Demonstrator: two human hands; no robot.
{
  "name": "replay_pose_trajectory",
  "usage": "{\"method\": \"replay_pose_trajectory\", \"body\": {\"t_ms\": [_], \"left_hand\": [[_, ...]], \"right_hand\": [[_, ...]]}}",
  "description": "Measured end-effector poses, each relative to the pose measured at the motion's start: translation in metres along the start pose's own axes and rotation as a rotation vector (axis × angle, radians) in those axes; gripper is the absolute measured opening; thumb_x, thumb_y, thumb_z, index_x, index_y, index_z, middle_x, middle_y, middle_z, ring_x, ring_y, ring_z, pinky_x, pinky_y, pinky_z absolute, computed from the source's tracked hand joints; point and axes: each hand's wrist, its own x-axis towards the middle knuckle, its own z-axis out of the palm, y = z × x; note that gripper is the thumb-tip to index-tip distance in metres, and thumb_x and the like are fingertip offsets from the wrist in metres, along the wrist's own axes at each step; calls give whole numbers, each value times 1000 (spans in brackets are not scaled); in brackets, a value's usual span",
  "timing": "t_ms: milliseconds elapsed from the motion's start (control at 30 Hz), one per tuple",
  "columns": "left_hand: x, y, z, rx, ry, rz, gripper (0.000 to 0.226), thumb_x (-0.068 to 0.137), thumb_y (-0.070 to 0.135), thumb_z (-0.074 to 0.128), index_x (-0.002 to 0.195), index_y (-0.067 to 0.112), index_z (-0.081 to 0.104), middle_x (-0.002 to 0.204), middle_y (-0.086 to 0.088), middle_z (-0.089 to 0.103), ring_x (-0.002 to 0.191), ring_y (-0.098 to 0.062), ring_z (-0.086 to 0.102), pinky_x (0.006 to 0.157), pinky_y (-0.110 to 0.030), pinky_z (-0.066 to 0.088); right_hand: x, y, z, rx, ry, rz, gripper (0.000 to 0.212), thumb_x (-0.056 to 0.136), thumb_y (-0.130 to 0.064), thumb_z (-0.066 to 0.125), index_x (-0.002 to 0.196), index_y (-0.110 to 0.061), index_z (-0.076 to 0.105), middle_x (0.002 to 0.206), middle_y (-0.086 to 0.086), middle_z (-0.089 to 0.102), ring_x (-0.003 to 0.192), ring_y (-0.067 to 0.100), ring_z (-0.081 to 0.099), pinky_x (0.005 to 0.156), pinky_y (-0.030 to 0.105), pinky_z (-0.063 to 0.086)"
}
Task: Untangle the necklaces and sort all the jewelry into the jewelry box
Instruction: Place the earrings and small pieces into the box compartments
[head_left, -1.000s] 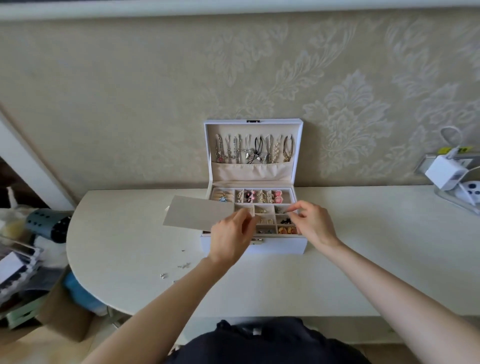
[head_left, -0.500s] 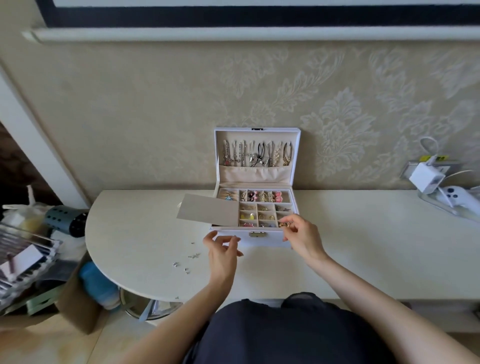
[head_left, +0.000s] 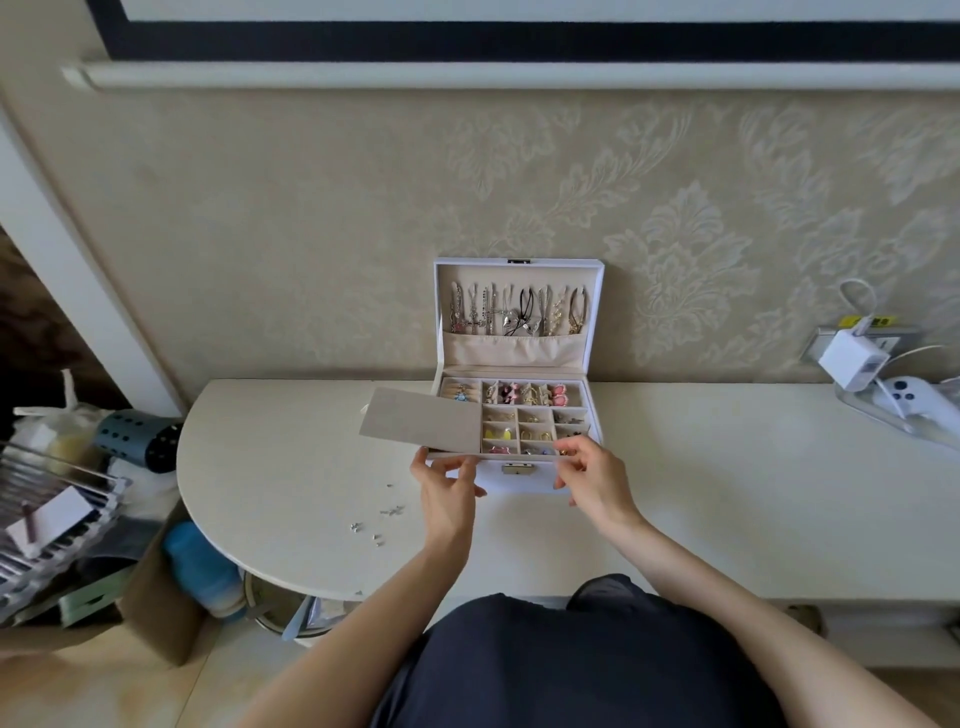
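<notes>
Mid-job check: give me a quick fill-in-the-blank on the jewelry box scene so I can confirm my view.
The box lid stands ___, with necklaces hung inside it.
The beige card covers the tray's ___ side.
Loose silver bits lie on the table to the ___ of the left hand.
The right hand is at the box's ___ right corner.
Missing: open; left; left; front.

Grey panel (head_left: 423, 420) juts left of jewelry box (head_left: 524, 483); open tabletop (head_left: 753, 467) right.
</notes>
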Motion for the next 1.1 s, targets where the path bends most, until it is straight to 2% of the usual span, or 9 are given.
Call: {"method": "replay_pose_trajectory", "body": {"t_ms": [200, 367, 433, 500, 600, 700, 800, 967, 1100], "left_hand": [[-4, -3, 1, 98, -113, 217, 60, 88, 24, 54, 139, 26, 22, 96, 3, 59, 62, -11, 58, 64, -23, 48], [-1, -7, 8, 432, -289, 291, 43, 92, 20, 50, 131, 32, 36, 97, 3, 61, 67, -16, 59, 73, -40, 54], [1, -9, 10, 560, -348, 246, 42, 93, 21, 49, 132, 27, 36, 92, 3, 64, 64, -16, 57, 70, -36, 53], [1, -9, 11, 623, -386, 201, 45, 93, 17, 47, 134, 26, 31, 81, 3, 66, 57, -14, 53, 62, -29, 49], [5, -5, 12, 780, -389, 200, 51, 89, 10, 43, 133, 30, 27, 76, 0, 70, 60, -17, 54, 62, -30, 50], [10, 0, 12, 881, -409, 214, 54, 86, 9, 43, 133, 30, 27, 79, -3, 72, 73, -22, 62, 65, -30, 51], [13, 0, 11, 896, -425, 209, 54, 86, 8, 43, 132, 30, 27, 79, -5, 72, 75, -22, 64, 67, -32, 53], [12, -11, 7, 847, -426, 295, 55, 92, 15, 50, 139, 29, 24, 87, -1, 68, 78, -21, 61, 72, -34, 53], [2, -30, -21, 708, -177, 587, 45, 87, 15, 61, 129, 19, 43, 92, 8, 56, 75, -11, 55, 66, -27, 46]], "right_hand": [[1, 1, 3, 47, 77, -1, 21, 91, -8, 53, 109, -18, 59, 77, -2, 66, 71, 25, 66, 65, 45, 56], [0, -5, -3, 71, 495, -56, 35, 89, -8, 56, 122, -13, 47, 100, 3, 59, 79, 21, 56, 67, 33, 43], [4, -2, -7, -13, 620, -118, 41, 83, 0, 58, 123, -10, 52, 110, 8, 56, 93, 25, 53, 78, 36, 43], [8, 3, -8, -162, 587, -174, 41, 79, 4, 60, 117, -9, 60, 116, 9, 58, 104, 31, 50, 88, 37, 38], [9, 11, -4, -400, 372, -203, 38, 82, 1, 55, 116, -11, 64, 126, 6, 60, 119, 33, 45, 96, 39, 35], [8, 17, 0, -632, 190, -212, 42, 84, -4, 52, 125, -11, 57, 134, 5, 54, 137, 29, 29, 115, 43, 14], [9, 13, -1, -774, 98, -219, 44, 85, -6, 48, 129, -10, 52, 135, 5, 50, 140, 26, 22, 117, 45, 2], [11, 8, -3, -832, 52, -205, 44, 85, -8, 48, 129, -11, 51, 136, 4, 49, 139, 23, 23, 117, 43, 7], [5, 15, 2, -727, 180, -292, 44, 74, 2, 60, 118, -4, 60, 126, 13, 56, 133, 33, 37, 115, 53, 16]]}}
